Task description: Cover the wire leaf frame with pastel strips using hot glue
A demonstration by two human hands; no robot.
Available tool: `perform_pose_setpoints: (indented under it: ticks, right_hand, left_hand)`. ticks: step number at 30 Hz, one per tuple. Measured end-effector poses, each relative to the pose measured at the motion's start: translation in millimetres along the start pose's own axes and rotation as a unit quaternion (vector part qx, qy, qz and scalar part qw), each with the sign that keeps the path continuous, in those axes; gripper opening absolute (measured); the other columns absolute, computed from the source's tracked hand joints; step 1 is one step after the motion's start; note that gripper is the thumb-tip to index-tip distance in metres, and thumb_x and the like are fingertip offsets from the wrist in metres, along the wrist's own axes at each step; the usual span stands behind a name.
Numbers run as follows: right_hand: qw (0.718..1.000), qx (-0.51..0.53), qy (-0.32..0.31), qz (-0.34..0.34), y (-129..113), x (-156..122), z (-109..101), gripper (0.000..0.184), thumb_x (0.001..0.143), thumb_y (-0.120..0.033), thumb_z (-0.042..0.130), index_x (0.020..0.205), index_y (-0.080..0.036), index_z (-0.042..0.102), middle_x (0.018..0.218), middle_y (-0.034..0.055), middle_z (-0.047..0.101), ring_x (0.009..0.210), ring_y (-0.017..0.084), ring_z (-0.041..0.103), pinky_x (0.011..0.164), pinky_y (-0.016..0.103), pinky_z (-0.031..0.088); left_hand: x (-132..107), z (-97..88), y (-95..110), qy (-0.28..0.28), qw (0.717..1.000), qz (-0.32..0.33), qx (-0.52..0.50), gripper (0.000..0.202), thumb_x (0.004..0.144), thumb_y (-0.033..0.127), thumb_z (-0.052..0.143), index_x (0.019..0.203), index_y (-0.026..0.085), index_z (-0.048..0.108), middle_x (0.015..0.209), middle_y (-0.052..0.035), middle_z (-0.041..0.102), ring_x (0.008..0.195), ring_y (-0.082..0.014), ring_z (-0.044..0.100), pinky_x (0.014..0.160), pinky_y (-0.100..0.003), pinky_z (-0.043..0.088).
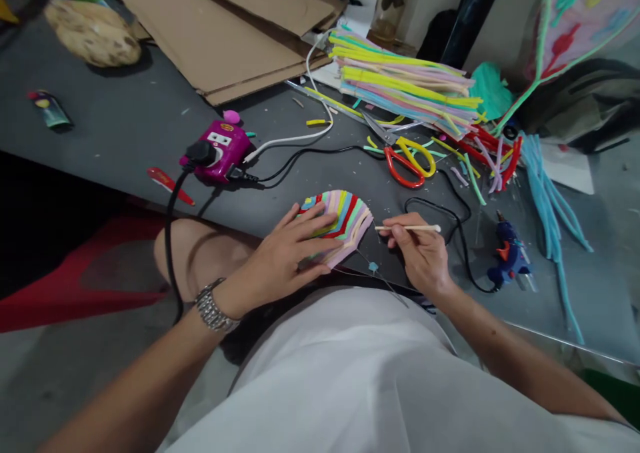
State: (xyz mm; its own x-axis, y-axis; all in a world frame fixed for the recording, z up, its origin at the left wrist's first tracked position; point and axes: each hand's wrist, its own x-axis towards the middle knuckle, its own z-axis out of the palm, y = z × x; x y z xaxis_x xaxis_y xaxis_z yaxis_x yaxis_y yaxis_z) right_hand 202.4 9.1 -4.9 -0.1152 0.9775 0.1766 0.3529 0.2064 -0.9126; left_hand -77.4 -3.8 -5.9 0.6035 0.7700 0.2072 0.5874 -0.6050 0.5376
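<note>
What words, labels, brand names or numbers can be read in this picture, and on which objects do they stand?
No word, brand or number is clearly readable.
Magenta power socket: small white panel with marks, too blurred to read.
Small tube: printed label, too blurred to read.
Blue glue gun: small marks, too small to read.

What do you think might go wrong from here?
The right hand, holding a wooden stick, works close to the black cord of the glue gun, so a snag might drag the gun over. Thin wires poking from the striped piece could scratch the left hand. The power strip sits near the table edge, so its hanging cord might pull it off.
</note>
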Motion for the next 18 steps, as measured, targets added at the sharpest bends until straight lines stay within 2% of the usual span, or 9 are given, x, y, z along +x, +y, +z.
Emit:
perform_pose_setpoints:
  ticks: [5,9,13,18]
  right_hand:
    - [0.999,0.004,0.036,0.012,4,-8,-9,0.023,0.103,-0.040,0.058,0.101,-0.023,0.073,0.088,0.0030,0.072,0.070,0.014,0.066,0.065,0.029,0.053]
    - [0.999,-0.011,0.033,0.004,2,-4,-15,0.022,0.104,-0.039,0.057,0.102,-0.023,0.073,0.089,0.0026,0.072,0.070,0.014,0.066,0.067,0.029,0.053]
    - [0.999,-0.029,0.006,-0.013,0,-1,-11,0.021,0.104,-0.037,0.056,0.104,-0.022,0.071,0.090,0.0027,0.073,0.075,0.014,0.069,0.070,0.029,0.054]
    - [0.992,-0.080,-0.051,-0.087,4,9,1,0.021,0.105,-0.033,0.052,0.101,-0.022,0.070,0.091,0.0037,0.074,0.081,0.016,0.071,0.075,0.031,0.055]
  left_hand:
    - [14,10.2,-2,0.083,0.996,-0.019,0.002,0.028,0.101,0.024,0.057,0.125,0.025,0.072,0.146,-0.0107,0.064,0.147,-0.0265,0.050,0.125,-0.059,0.033]
    - [21,18.4,2,0.128,0.992,-0.006,0.016,0.025,0.100,0.020,0.057,0.119,0.025,0.072,0.138,-0.0090,0.069,0.141,-0.0260,0.055,0.123,-0.061,0.035]
    - [16,28.1,5,0.123,0.991,0.035,0.029,0.028,0.099,0.018,0.058,0.124,0.022,0.071,0.142,-0.0118,0.066,0.144,-0.0271,0.053,0.120,-0.057,0.043]
    - [14,32.9,6,0.104,0.992,0.046,0.053,0.032,0.098,0.015,0.058,0.128,0.021,0.070,0.142,-0.0132,0.066,0.144,-0.0291,0.052,0.118,-0.057,0.045]
